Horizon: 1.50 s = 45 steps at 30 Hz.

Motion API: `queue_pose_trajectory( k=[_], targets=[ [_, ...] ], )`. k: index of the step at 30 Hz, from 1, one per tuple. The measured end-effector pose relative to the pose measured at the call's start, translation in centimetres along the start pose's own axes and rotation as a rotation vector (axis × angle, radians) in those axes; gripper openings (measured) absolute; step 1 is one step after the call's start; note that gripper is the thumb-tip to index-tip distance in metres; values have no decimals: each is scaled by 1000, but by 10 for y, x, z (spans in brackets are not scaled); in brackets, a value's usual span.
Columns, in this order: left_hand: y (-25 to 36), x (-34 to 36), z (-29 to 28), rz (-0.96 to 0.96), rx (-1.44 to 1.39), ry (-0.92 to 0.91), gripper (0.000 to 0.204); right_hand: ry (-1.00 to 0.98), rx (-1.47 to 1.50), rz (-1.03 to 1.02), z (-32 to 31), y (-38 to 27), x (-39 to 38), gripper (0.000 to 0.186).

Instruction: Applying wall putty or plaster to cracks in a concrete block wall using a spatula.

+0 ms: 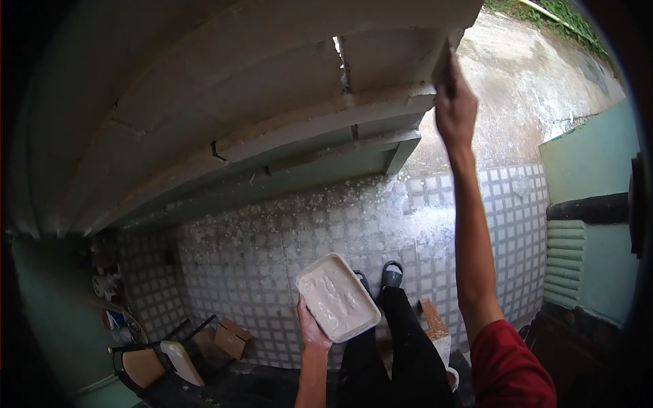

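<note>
My left hand [311,330] grips the near-left edge of a white rectangular tray [373,314]. Wet, pale plaster-like paste [333,289] fills it, its surface ridged and uneven. Stretched far up and forward, my right hand [456,109] is closed round a flat, thin-bladed tool [445,66]. The blade is dark, seen nearly edge-on, and partly hidden by the fingers. It lies against the right end of a pale wall surface [398,61] above the ledges. The fingers there are slightly blurred.
Pale splashes mark the tiled floor [252,238] below the ledge [381,139]. At lower left stand a chair [141,367] and a cardboard box [231,338]. A paste-smeared block [435,325] is beside my right leg. A green wall [595,156] borders the right side.
</note>
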<state>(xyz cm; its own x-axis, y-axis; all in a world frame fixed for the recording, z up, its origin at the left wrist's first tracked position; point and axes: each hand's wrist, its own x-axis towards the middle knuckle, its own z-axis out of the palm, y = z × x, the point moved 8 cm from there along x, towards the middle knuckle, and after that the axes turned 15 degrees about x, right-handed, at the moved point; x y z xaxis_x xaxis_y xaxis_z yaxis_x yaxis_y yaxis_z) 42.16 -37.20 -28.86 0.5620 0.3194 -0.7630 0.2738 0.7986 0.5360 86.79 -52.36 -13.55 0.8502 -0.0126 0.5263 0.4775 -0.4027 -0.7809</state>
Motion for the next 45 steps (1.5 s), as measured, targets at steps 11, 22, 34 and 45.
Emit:
queue_pose_trajectory(
  k=[11, 22, 34, 45],
  targets=[
    [-4, -1, -6, -10, -6, 31, 60, -175, -34, -22, 91, -35, -47, 76],
    [3, 0, 5, 18, 25, 47, 62, -26, 17, -55, 31, -2, -28, 79],
    [6, -16, -1, 32, -21, 78, 62, -146, 9, -167, 103, -42, -57, 69],
    [32, -27, -37, 10, -144, 48, 59, -27, 1325, 960, 165, -35, -137, 16]
  ],
)
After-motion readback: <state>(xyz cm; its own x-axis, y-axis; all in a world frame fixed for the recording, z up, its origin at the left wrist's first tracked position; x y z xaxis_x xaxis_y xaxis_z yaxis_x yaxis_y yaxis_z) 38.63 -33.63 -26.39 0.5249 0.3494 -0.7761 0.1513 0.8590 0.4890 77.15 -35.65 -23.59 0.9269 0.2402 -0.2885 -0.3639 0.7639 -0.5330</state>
